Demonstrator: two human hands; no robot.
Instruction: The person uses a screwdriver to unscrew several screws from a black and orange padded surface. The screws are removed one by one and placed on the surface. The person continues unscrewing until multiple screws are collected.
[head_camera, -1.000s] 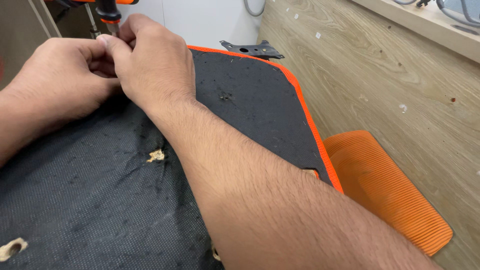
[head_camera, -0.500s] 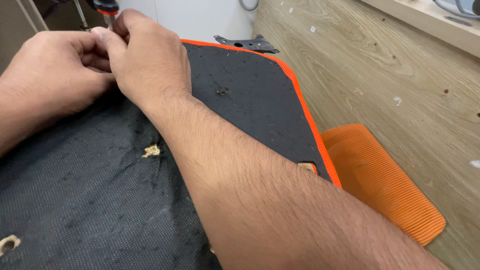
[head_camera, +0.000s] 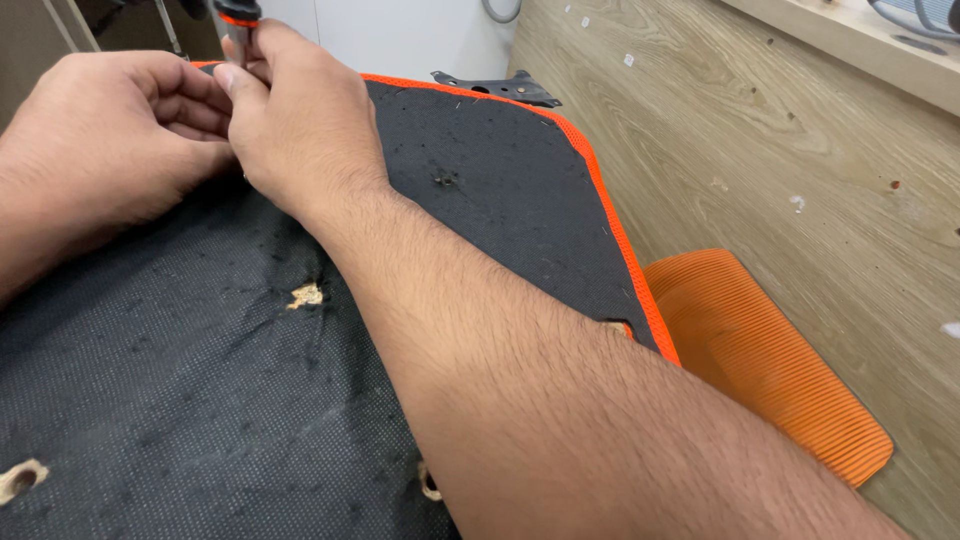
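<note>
A black fabric-covered panel (head_camera: 200, 400) with an orange edge lies upside down in front of me, with small torn holes showing pale wood. My right hand (head_camera: 300, 130) is closed around the shaft of a tool with a black and orange handle (head_camera: 235, 15) at the panel's far left. Beside it, my left hand (head_camera: 110, 140) is curled, fingertips touching the same spot; whatever it pinches is hidden. My right forearm crosses the panel diagonally.
A ribbed orange pad (head_camera: 770, 360) lies on the wood-look floor (head_camera: 800, 150) to the right of the panel. A black metal bracket (head_camera: 495, 88) rests at the panel's far edge. A white wall stands beyond.
Both hands stay together on the tool at the panel's far left. The view has shifted slightly, so the panel's far edge sits a little higher in the frame.
</note>
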